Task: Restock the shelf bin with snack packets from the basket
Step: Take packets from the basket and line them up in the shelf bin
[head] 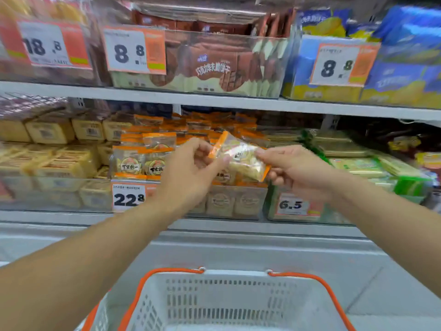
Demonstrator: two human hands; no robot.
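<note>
— Two hands, one snack packet [239, 156]: left hand [193, 167] and right hand [293, 167] each pinch an end, holding it tilted just above the shelf bin [238, 201].

— And the basket [229, 304]?

— Below the bin, well apart.

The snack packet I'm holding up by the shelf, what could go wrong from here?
The snack packet is only pinched at its ends by the left hand and right hand, so it could slip and fall short of the bin. The bin already looks heaped with matching packets, so adding one may push others over the front.
</note>
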